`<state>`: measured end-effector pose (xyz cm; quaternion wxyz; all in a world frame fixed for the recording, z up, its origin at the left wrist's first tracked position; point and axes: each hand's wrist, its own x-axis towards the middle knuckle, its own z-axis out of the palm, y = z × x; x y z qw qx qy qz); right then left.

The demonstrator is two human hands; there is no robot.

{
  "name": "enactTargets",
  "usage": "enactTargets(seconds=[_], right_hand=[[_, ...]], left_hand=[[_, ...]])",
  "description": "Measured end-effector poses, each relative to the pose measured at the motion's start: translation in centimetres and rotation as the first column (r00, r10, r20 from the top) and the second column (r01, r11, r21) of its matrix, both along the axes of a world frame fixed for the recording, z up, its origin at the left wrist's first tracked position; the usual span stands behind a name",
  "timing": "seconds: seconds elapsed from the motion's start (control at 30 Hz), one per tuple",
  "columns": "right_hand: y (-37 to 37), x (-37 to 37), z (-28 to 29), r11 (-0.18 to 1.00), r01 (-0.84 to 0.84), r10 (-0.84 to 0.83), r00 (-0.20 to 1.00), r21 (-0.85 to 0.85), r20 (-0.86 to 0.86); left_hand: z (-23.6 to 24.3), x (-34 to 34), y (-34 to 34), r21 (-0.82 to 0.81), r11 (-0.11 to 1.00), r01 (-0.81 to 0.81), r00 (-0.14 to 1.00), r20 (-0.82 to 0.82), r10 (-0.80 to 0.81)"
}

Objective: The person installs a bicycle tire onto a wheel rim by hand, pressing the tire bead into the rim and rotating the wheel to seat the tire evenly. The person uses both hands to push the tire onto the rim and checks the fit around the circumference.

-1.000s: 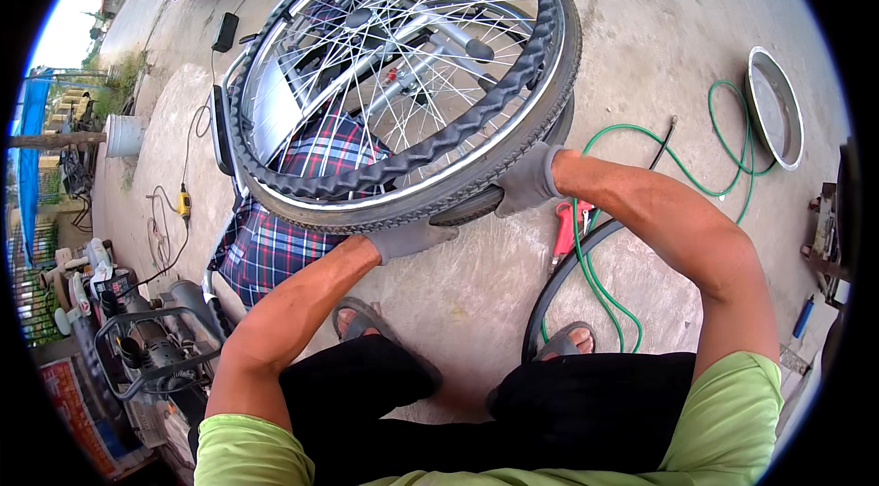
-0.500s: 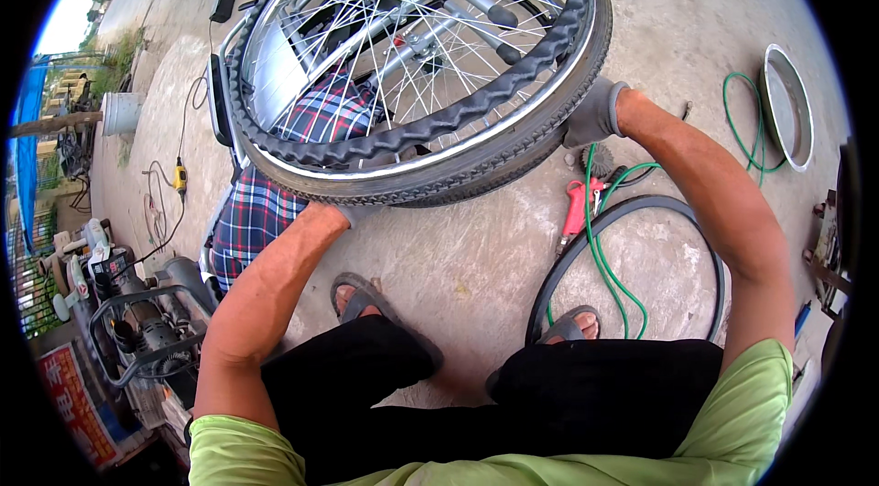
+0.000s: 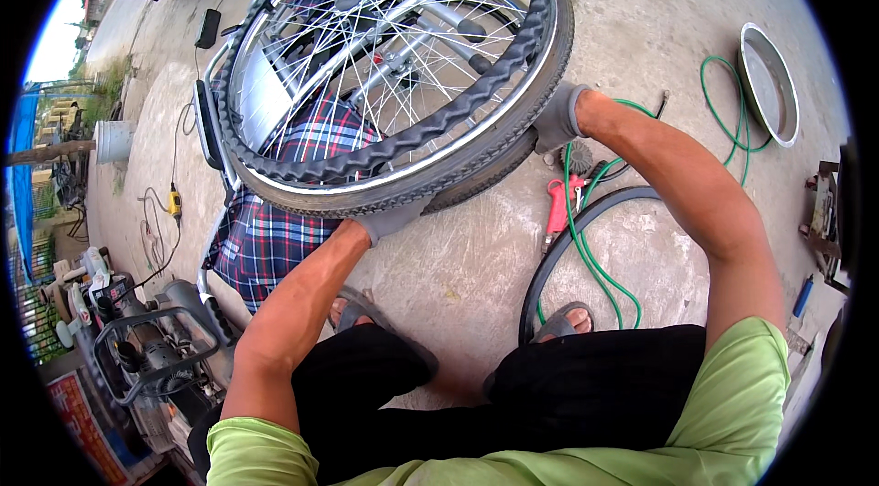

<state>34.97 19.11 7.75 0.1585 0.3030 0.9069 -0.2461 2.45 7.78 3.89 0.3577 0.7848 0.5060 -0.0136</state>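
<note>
A wheelchair [image 3: 394, 60] lies on its side ahead of me, its spoked wheel facing up. The wheel has a wavy black hand rim [image 3: 439, 131] and a treaded black tyre [image 3: 311, 198]. My left hand [image 3: 396, 220], in a grey glove, is closed on the tyre's near edge, fingers partly hidden beneath it. On the right edge my gloved right hand [image 3: 558, 118] grips the tyre, its fingertips out of sight. Between the hands, a smooth dark band of rubber [image 3: 490, 182] shows below the treaded edge. Plaid cloth [image 3: 275, 243] hangs under the wheel.
On the floor at right lie a loose black tyre [image 3: 540, 280], a red air gun [image 3: 558, 202], a green hose [image 3: 600, 262] and a small gear cluster [image 3: 577, 159]. A metal basin [image 3: 769, 87] stands far right. Machinery [image 3: 151, 349] sits at left, beside cables and a yellow-black device [image 3: 174, 200].
My left hand has moved right along the tyre's near edge and shows more. The wheel and right hand appear shifted left in view, as does the whole scene. Both hands stay on the tyre.
</note>
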Motion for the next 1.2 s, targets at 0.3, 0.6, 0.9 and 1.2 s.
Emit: enactTargets(seconds=[0.3,0.6,0.9,1.2], right_hand=[[-0.4,0.2,-0.7,0.999,-0.005,0.013,0.990,0.054,-0.138],[-0.5,-0.5,0.0,0.993,-0.008,0.001,0.998,-0.115,-0.059],[-1.3,0.1,-1.7,1.000,0.021,-0.021,0.990,0.002,-0.137],[-1.8,0.1,-2.4,0.969,0.010,0.083,0.930,0.248,-0.359]], left_hand=[[1.0,2.7,-2.1,0.068,0.998,0.003,0.997,-0.076,0.002],[3.6,3.9,-0.4,-0.384,0.914,-0.129,0.983,0.068,0.167],[2.4,4.1,-0.7,-0.246,0.960,-0.135,0.985,0.076,0.158],[1.1,8.3,-1.4,0.166,0.980,-0.112,0.993,-0.029,0.119]])
